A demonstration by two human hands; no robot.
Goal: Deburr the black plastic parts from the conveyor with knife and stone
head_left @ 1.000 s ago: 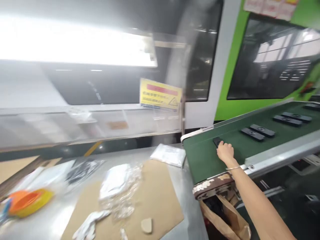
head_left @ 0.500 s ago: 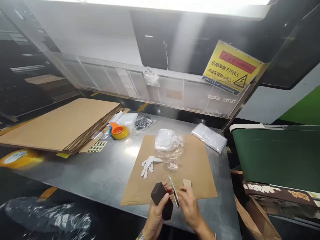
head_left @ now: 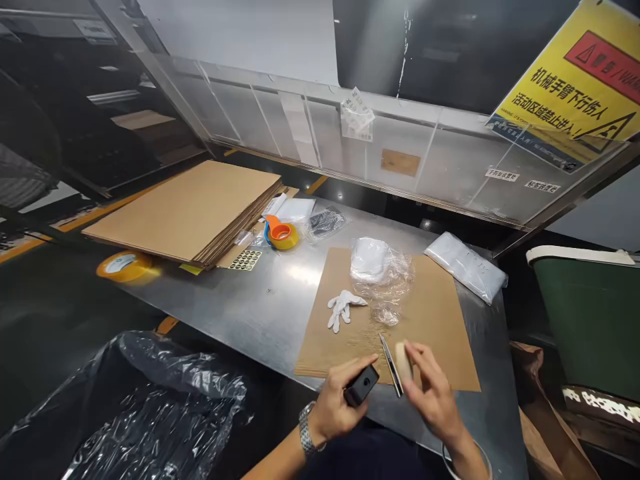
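Observation:
My left hand (head_left: 345,397) is wrapped around a black block (head_left: 361,385), whose end facing up shows a small round dark spot. To its right, my right hand (head_left: 433,393) pinches a small pale beige block (head_left: 403,361) between thumb and fingertips. Between the two hands a utility knife (head_left: 391,367) lies on the brown cardboard sheet (head_left: 440,320), near its front edge. Farther back on the sheet rest a white glove (head_left: 345,308), a white folded bundle (head_left: 369,260) and crumpled clear plastic (head_left: 393,290).
A cardboard stack (head_left: 190,207) occupies the left of the metal table (head_left: 240,313). Close by are a tape dispenser (head_left: 281,235), a tape roll (head_left: 123,265) and a sticker sheet (head_left: 246,260). A white plastic packet (head_left: 465,267) lies right; a black-bagged bin (head_left: 165,407) stands front left.
The view has swung left and downward. My right hand has taken hold of the beige block, which was lying on the cardboard. My left hand has turned the black block, so its end shows.

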